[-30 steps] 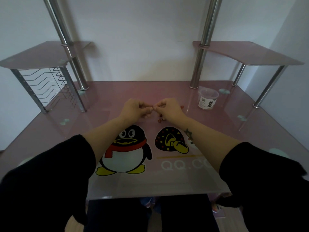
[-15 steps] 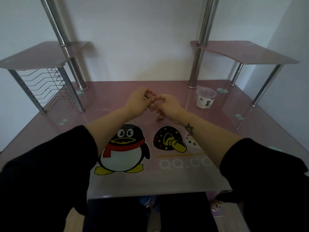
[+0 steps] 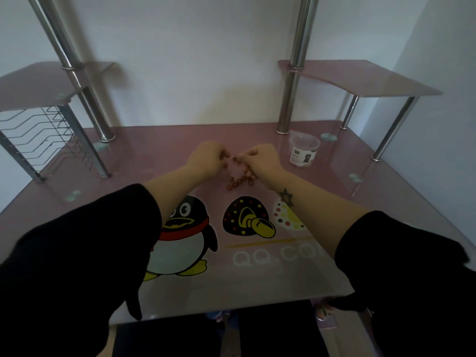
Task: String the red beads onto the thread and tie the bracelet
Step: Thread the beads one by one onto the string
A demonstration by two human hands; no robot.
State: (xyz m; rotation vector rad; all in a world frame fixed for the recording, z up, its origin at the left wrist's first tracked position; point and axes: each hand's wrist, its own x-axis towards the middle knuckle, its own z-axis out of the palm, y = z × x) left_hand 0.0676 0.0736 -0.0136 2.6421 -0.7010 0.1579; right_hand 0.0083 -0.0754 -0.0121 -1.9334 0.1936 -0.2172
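Observation:
A string of small red beads (image 3: 239,180) hangs in a loop between my hands and rests on the pink glass desk (image 3: 144,155). A thin pale thread (image 3: 234,157) runs taut between the fingertips of both hands. My left hand (image 3: 206,157) pinches one end of the thread, fingers closed. My right hand (image 3: 261,159) pinches the other end a few centimetres to the right, with part of the bead loop hidden under its palm.
A clear plastic cup with a label (image 3: 303,152) stands at the back right near a chrome post (image 3: 291,99). A wire rack (image 3: 43,140) sits under the left shelf. Cartoon penguin print (image 3: 185,240) covers the near desk.
My hands dropped back toward the desk and drew slightly apart, pulling the thread taut. The bead loop now shows below and between them.

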